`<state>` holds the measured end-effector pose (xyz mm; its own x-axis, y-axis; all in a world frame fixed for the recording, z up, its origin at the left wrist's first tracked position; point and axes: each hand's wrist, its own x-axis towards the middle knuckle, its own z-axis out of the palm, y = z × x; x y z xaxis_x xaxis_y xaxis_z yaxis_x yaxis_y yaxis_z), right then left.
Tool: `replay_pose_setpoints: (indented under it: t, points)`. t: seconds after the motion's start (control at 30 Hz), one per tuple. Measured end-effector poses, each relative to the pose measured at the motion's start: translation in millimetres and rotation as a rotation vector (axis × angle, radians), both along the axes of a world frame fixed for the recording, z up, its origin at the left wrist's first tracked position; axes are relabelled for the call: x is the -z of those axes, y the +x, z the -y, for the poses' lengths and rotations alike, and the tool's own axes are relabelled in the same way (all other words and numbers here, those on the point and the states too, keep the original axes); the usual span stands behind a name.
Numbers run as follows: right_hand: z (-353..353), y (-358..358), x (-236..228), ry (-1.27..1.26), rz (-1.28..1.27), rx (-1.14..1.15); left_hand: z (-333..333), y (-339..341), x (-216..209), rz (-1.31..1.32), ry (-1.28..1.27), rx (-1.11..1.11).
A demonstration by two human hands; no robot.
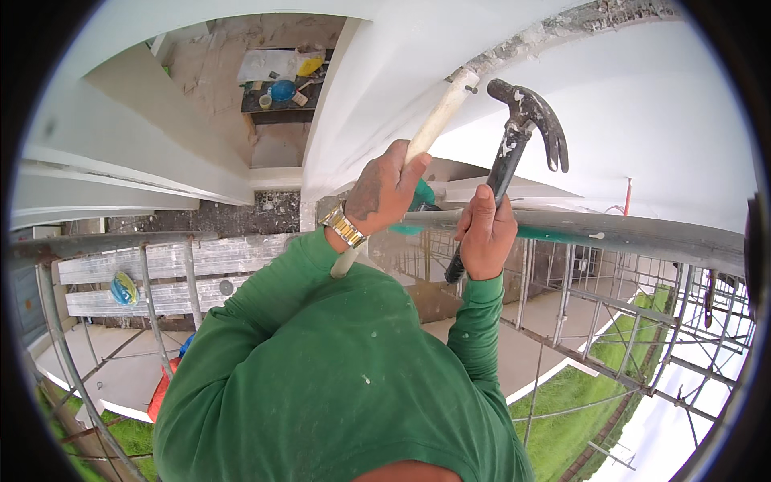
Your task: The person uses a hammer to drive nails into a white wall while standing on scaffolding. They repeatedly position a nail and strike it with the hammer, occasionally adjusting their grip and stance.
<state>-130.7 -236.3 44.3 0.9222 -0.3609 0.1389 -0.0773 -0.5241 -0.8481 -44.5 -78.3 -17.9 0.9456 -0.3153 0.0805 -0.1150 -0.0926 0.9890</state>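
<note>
A person's right hand [484, 233] gripped a claw hammer [514, 145] by its dark handle, head raised above the fist. Just beside it, the left hand [387, 191] clamped a pale wooden chisel handle [438, 120] angled against the white wall's [642, 104] chipped seam, above a scaffold rail [642, 233].

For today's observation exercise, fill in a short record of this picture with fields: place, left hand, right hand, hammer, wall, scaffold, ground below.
Place: high on a scaffold beside a white wall
Left hand: gripped round a pale wooden handle, wristwatch on the wrist
Right hand: gripped round the dark shaft of a claw hammer
Hammer: head raised, claws pointing right and down, flecked with white
Wall: white, with a rough grey strip along the top
Scaffold: grey metal rail crossing in front of the hands
Ground below: green grass, pale paving
</note>
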Motion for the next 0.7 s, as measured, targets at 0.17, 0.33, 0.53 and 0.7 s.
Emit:
replay_pose_setpoints:
  t: [0.17,0.33,0.53,0.7]
  points:
    - [-18,-8,-4,0.118,0.571,-0.042,1,-4,3,-0.063,0.009,0.040]
    - [-1,-2,22,-0.070,-0.002,-0.046,2,-4,5,-0.062,-0.019,0.058]
    - [-20,-9,-16,0.154,0.541,-0.031,-1,-4,0,-0.109,0.005,0.058]
    - [-7,-8,28,-0.048,0.466,-0.162,6,-4,2,-0.043,-0.062,0.012]
